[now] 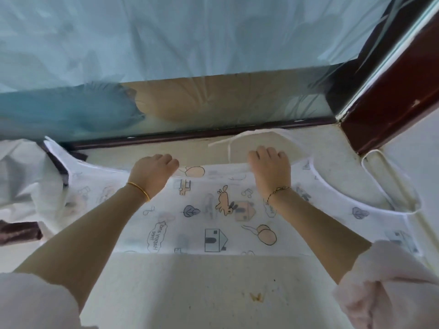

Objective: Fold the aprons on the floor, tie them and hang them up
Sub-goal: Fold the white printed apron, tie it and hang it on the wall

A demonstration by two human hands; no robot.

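A white apron [213,224] printed with houses, rabbits and balloons lies spread flat on the pale floor. My left hand [152,173] grips its far edge left of centre, fingers curled over the fabric. My right hand [269,167] grips the same far edge to the right. The apron's white neck strap [280,136] loops beyond my right hand, with a thin tie [229,150] trailing beside it. Another white strap [392,184] curves off the apron's right side.
More white cloth [26,176] is heaped at the left, with a dark maroon piece [19,230] below it. A plastic-covered surface [190,43] rises behind a dark baseboard [190,135]. A dark red door frame [389,98] stands at right. Bare floor [213,293] lies nearest me.
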